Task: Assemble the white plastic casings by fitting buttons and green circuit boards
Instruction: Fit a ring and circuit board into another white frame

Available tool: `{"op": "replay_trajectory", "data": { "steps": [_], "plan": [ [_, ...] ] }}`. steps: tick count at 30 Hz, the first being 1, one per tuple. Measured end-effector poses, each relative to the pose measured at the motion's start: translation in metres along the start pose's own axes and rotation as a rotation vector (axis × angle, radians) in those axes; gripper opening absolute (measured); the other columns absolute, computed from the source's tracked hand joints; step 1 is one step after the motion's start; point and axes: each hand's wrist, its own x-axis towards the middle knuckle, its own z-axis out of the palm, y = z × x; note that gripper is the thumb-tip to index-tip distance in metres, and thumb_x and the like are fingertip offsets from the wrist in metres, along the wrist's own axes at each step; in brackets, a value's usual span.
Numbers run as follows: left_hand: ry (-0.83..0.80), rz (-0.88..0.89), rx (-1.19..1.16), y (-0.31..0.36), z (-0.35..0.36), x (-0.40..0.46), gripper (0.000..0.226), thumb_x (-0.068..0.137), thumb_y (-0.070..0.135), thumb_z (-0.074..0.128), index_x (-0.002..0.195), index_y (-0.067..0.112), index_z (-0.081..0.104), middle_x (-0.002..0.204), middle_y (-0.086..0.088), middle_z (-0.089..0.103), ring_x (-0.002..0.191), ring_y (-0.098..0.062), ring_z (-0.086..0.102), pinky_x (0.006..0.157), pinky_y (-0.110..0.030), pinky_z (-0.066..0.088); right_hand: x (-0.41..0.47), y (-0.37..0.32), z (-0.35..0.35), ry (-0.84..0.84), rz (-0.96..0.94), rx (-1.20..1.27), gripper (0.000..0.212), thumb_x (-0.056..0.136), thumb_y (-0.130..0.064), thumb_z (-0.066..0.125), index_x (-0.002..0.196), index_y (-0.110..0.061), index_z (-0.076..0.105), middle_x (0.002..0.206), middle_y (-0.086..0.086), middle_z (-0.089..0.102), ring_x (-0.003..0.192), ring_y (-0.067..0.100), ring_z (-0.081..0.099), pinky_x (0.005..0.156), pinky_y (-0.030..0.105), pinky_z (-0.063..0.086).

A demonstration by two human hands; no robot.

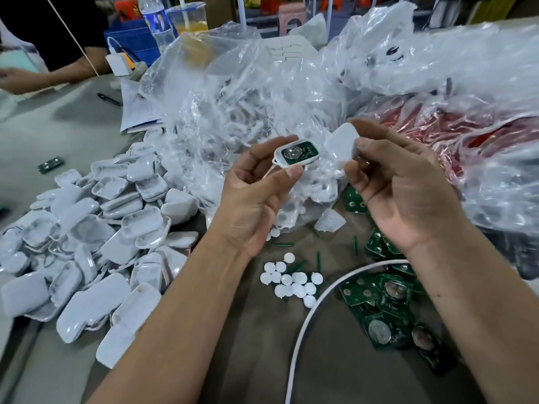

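While both hands hover above the cluttered surface (73,118), a person's left hand (256,199) pinches a white casing half (297,156) between thumb and fingertips, its open side up, a green circuit board (304,151) with a round silver coin cell seated inside it. The right hand (408,193) grips a second white casing half (342,147), held tilted just beside the first; whether the two halves touch cannot be told. Below the hands, a cluster of small white round buttons (291,282) lies on the surface, with thin green strips scattered near them. To the right of the buttons sits a loose pile of green circuit boards (385,310), several carrying silver coin cells, and a white cable (315,310) curves across the surface between the buttons and the boards. On the left, a large heap of white casings (96,243) spreads over the surface, some open side up, others showing their smooth backs. Behind the hands rise crumpled clear plastic bags (233,97), one holding more white parts; further right, a bag over red material (455,126). A single dark board (51,164) lies apart on the left, and a pen (109,99) rests near papers. At the far left edge, another person's arm (43,74) reaches over the surface, near a water bottle (156,21) and a blue crate (131,42).
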Motion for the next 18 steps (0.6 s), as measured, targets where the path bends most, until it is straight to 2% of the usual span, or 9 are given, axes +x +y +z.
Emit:
{"op": "replay_trajectory", "data": {
  "steps": [2,5,12,15,18],
  "plan": [
    [-0.019,0.020,0.042,-0.0013,0.0007,-0.0007,0.036,0.074,-0.010,0.075,0.104,0.010,0.076,0.110,-0.011,0.077,0.108,-0.024,0.072,0.091,-0.030,0.058,0.0009,-0.0004,-0.0012,0.023,0.034,0.047,0.023,0.082,-0.002,0.069,0.104,-0.002,0.075,0.080,0.008,0.074,0.066,0.010,0.069,0.060,0.016,0.057],
    [-0.014,0.046,0.093,-0.0037,0.0024,-0.0014,0.039,0.071,-0.008,0.078,0.107,0.007,0.074,0.107,-0.011,0.078,0.103,-0.022,0.074,0.086,-0.027,0.058,0.0019,-0.0015,-0.0029,0.050,0.062,0.088,0.021,0.085,-0.001,0.067,0.104,0.000,0.075,0.086,0.011,0.074,0.074,0.015,0.070,0.059,0.014,0.056],
    [0.003,0.056,0.176,-0.0043,0.0033,-0.0036,0.046,0.068,-0.002,0.084,0.112,0.005,0.071,0.110,-0.012,0.077,0.105,-0.023,0.074,0.088,-0.031,0.058,0.0027,-0.0030,-0.0045,0.047,0.076,0.108,0.024,0.073,-0.003,0.073,0.096,-0.003,0.079,0.085,0.011,0.074,0.073,0.014,0.070,0.058,0.014,0.056],
    [0.012,0.053,0.197,-0.0040,0.0037,-0.0039,0.048,0.067,0.001,0.084,0.113,0.003,0.070,0.115,-0.014,0.076,0.108,-0.025,0.073,0.090,-0.034,0.058,0.0023,-0.0038,-0.0053,-0.014,0.081,0.094,0.023,0.074,-0.003,0.074,0.093,-0.011,0.082,0.089,0.009,0.073,0.073,0.012,0.060,0.057,0.016,0.049],
    [0.021,0.048,0.207,-0.0026,0.0046,-0.0044,0.049,0.067,0.000,0.084,0.114,0.002,0.069,0.118,-0.014,0.075,0.109,-0.025,0.072,0.090,-0.034,0.058,0.0013,-0.0042,-0.0060,-0.057,0.058,0.089,0.018,0.080,-0.008,0.072,0.090,-0.019,0.082,0.103,0.005,0.076,0.085,0.013,0.065,0.069,0.020,0.047]
  ]
}}
